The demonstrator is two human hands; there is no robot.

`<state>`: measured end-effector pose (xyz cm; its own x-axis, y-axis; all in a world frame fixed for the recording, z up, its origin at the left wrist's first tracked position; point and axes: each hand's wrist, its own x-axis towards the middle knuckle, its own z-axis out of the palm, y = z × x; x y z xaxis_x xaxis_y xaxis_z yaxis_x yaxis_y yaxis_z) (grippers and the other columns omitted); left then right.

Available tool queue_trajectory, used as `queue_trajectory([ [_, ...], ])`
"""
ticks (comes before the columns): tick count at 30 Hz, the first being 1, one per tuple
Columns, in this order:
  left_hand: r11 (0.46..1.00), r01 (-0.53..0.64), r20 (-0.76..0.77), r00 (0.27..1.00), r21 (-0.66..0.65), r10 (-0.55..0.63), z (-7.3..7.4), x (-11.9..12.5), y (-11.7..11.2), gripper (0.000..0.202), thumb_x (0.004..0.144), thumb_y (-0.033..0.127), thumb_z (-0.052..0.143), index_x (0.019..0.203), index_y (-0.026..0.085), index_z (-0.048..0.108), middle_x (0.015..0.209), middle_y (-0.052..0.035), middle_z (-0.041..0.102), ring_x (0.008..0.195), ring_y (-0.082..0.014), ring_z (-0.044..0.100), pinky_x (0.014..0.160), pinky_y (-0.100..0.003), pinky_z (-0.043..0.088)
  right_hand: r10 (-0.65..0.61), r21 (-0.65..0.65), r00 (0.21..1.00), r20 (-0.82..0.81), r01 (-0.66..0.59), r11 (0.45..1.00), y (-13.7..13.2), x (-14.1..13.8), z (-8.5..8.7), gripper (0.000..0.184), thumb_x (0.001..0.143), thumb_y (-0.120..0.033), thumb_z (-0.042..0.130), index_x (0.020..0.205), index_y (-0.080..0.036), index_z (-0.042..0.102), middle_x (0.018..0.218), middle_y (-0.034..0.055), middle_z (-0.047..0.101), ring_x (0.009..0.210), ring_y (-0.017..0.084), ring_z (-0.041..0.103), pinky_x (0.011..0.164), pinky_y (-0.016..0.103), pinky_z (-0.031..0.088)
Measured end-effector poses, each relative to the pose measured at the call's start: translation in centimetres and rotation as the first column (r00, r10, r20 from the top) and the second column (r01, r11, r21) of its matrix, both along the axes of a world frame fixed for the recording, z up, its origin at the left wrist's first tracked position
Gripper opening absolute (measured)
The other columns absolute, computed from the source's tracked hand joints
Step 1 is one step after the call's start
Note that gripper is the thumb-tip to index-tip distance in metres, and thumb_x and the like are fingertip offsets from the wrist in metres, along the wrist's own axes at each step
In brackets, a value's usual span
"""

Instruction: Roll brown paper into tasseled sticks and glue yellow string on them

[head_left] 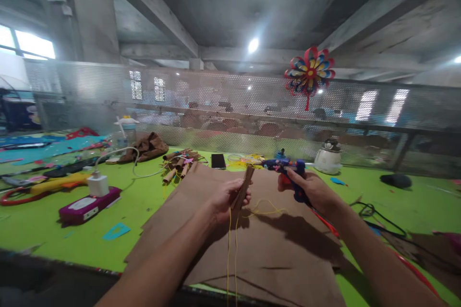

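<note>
My left hand [226, 197] is closed around a brown rolled paper stick [245, 185], held upright above a sheet of brown paper [273, 244]. Yellow string [234, 240] hangs down from that hand and loops to the right. My right hand [312, 191] grips a blue glue gun [288, 169] whose nozzle points left, just right of the stick's top end. Both hands hover over the brown sheet on the green table [46, 220].
A pile of rolled paper sticks [179, 162] lies behind the sheet, beside a black phone [218, 160]. A white charger sits on a purple power strip [90, 205] at left. At right stand a white pot [328, 156] and black cables [374, 216]. A paper pinwheel [309, 73] hangs on the mesh fence.
</note>
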<state>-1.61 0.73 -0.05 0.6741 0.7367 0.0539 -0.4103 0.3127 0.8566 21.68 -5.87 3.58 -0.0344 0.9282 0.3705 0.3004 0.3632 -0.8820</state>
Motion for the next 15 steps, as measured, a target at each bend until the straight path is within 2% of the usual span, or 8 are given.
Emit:
queue_trajectory([
  [5, 1.0, -0.029, -0.049, 0.998, 0.01, 0.029, -0.89, 0.25, 0.59, 0.018, 0.082, 0.026, 0.056, 0.088, 0.01, 0.062, 0.067, -0.0048, 0.059, 0.056, -0.0093, 0.056, 0.056, -0.02, 0.045, -0.063, 0.073, 0.967, 0.246, 0.046, 0.996, -1.27, -0.56, -0.37, 0.045, 0.085, -0.055, 0.044, 0.075, -0.017, 0.066, 0.08, 0.0081, 0.068, 0.072, 0.019, 0.06, 0.058, 0.027, 0.042],
  [8, 0.999, -0.04, -0.053, 0.998, 0.004, 0.04, -0.97, 0.36, 0.4, 0.019, 0.082, 0.026, 0.057, 0.089, 0.009, 0.062, 0.065, -0.0044, 0.059, 0.056, -0.0095, 0.056, 0.055, -0.02, 0.045, -0.09, 0.108, 0.961, 0.263, 0.063, 0.992, -1.42, -0.37, -0.28, 0.045, 0.086, -0.054, 0.043, 0.076, -0.017, 0.066, 0.081, 0.0078, 0.067, 0.073, 0.018, 0.059, 0.056, 0.027, 0.041],
  [15, 0.999, -0.039, -0.086, 0.996, -0.008, 0.038, -0.76, 0.36, -0.24, 0.02, 0.085, 0.025, 0.053, 0.092, 0.009, 0.062, 0.068, -0.005, 0.061, 0.059, -0.0096, 0.058, 0.059, -0.02, 0.046, -0.056, 0.108, 0.953, 0.298, 0.024, 0.994, -1.01, -0.27, -0.45, 0.044, 0.086, -0.054, 0.043, 0.074, -0.017, 0.064, 0.078, 0.0071, 0.066, 0.072, 0.018, 0.059, 0.059, 0.028, 0.043],
])
